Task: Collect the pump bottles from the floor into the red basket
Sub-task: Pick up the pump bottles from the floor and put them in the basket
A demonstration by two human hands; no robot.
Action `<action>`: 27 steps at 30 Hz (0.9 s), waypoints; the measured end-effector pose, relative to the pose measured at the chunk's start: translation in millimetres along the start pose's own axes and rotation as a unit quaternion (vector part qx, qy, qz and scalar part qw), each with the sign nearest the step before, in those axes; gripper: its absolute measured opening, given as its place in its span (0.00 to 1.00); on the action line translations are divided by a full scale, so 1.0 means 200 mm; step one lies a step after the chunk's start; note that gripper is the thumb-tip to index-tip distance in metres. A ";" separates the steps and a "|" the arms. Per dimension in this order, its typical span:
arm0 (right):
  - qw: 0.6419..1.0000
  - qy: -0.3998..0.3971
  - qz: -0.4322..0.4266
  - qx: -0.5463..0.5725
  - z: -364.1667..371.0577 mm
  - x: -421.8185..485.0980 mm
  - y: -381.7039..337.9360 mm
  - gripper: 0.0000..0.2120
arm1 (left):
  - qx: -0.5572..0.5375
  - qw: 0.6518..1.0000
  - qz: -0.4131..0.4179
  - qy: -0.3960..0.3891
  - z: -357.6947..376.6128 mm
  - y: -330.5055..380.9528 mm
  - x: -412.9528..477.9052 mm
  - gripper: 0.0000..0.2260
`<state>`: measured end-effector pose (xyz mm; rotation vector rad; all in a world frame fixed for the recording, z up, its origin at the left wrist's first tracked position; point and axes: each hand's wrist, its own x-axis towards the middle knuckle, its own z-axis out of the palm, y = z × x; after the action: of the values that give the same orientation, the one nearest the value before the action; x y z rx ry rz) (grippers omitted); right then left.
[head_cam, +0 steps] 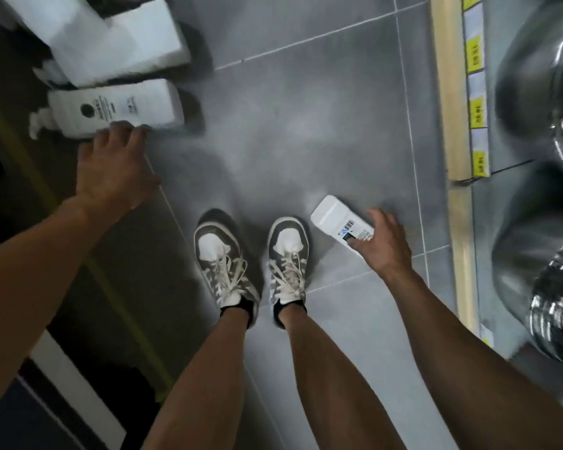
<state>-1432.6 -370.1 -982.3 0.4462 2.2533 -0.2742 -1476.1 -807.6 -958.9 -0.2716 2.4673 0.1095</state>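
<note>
- The labelled pump bottle [117, 107] lies against the left hand [114, 167]'s spread fingertips; a nudge could roll it away.
- The smaller bottle [338, 222] sits between the right hand [384, 245]'s thumb and curled fingers; held by one end, it may slip.
- The red basket is out of sight.

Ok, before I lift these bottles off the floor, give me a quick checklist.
1. Left hand on the labelled pump bottle: fingers only reach its edge, not round it. Not ok.
2. Right hand gripping the small white bottle: cannot tell.
3. Red basket in sight: not ok.
4. Shoes clear of both bottles: ok.
5. Floor cleared: not ok, more white bottles lie beyond the labelled one.
</note>
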 end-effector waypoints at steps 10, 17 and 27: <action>0.999 0.022 -0.001 -0.043 0.28 0.17 0.09 0.46 | -0.020 0.998 -0.002 0.057 0.21 -0.13 0.23 0.39; 0.995 0.057 -0.057 -0.055 0.36 0.22 0.14 0.50 | 0.009 0.996 0.014 0.083 0.23 -0.22 0.37 0.45; 0.984 0.115 -0.094 -0.094 0.42 0.21 0.25 0.46 | 0.043 0.991 0.028 0.127 0.27 -0.28 0.58 0.40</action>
<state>-1381.7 -342.1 -1071.2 0.1704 2.5237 -0.1085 -1521.4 -874.8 -1073.0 -0.1876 2.7259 -0.0083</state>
